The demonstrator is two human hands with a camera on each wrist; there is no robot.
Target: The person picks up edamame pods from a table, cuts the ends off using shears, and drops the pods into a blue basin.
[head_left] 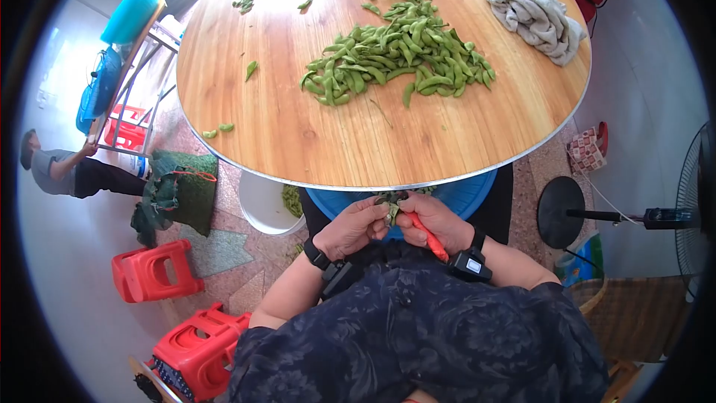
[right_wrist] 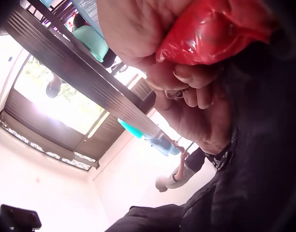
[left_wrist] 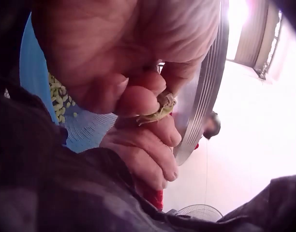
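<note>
Above the lap, just below the table edge, the left hand [head_left: 354, 225] pinches a green pod [head_left: 393, 211], browned in places. Facing it, the right hand [head_left: 441, 224] has its fingers curled round a red plastic-wrapped object [head_left: 429, 239] and touches the pod area with its fingertips. The left wrist view has the pod [left_wrist: 160, 110] between the fingers of the left hand [left_wrist: 124, 53] and those of the right hand [left_wrist: 143, 147]. Red plastic [right_wrist: 213, 36] bulges from the right hand [right_wrist: 133, 29] in the right wrist view; what it wraps is hidden.
Green pods [head_left: 403, 56] lie heaped on the round table [head_left: 298, 142], near a grey cloth [head_left: 533, 19]. A blue basin [head_left: 477, 195] sits under the hands, a white bucket [head_left: 257, 205] beside it. Red stools [head_left: 158, 270] and a fan [head_left: 690, 201] stand around; another person [head_left: 63, 168] is at left.
</note>
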